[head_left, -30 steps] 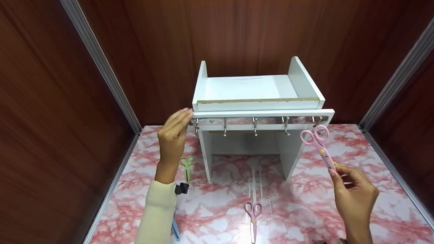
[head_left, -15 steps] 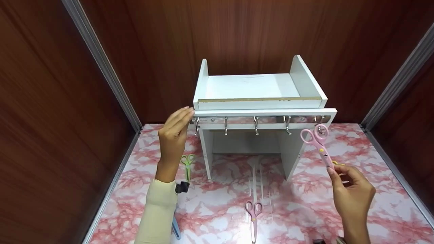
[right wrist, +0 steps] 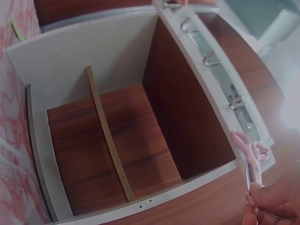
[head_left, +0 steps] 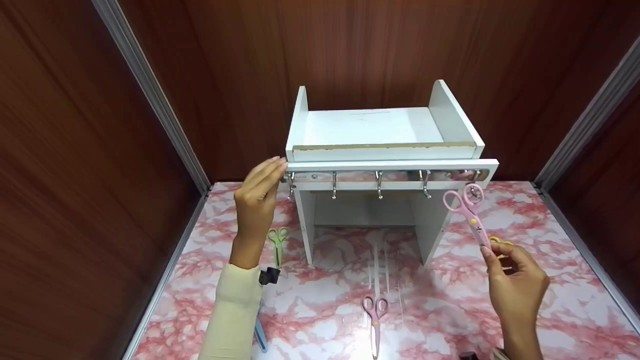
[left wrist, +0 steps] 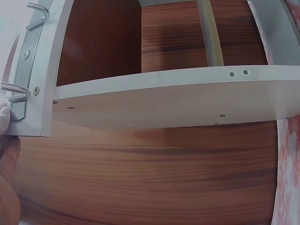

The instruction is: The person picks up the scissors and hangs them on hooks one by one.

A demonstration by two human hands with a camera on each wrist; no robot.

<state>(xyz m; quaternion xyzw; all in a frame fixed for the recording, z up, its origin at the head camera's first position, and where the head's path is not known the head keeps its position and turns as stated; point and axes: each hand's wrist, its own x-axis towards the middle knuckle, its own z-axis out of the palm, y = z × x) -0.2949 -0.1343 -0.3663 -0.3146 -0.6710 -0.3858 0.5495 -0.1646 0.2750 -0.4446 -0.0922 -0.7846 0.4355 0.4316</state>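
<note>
My right hand (head_left: pixel 520 282) pinches a pair of pink scissors (head_left: pixel 472 217) by the blade end, with the finger loops upward. One loop overlaps the rightmost hook of a white hook rack (head_left: pixel 355 184) in the head view; in the right wrist view the scissors (right wrist: pixel 251 157) are right at the rack's end. My left hand (head_left: pixel 256 200) holds the left end of the rack, fingers along the board's edge, a fingertip (left wrist: pixel 3 119) beside the metal hook plate (left wrist: pixel 23 79). The rack, bearing several metal hooks, spans the front of a white shelf unit (head_left: pixel 435 225).
On the marbled table (head_left: pixel 320 310) lie green scissors (head_left: pixel 278 244), a second pink pair of scissors (head_left: pixel 375 322), yellow-handled scissors (head_left: pixel 500 241) partly behind my right hand, and a blue object (head_left: pixel 260 335) beside the left sleeve. Brown wood panels (head_left: pixel 370 50) enclose the sides and back.
My right hand has shifted slightly left with the scissors' loops staying by the rightmost hook, uncovering more of the yellow-handled scissors. The left hand keeps its place on the rack.
</note>
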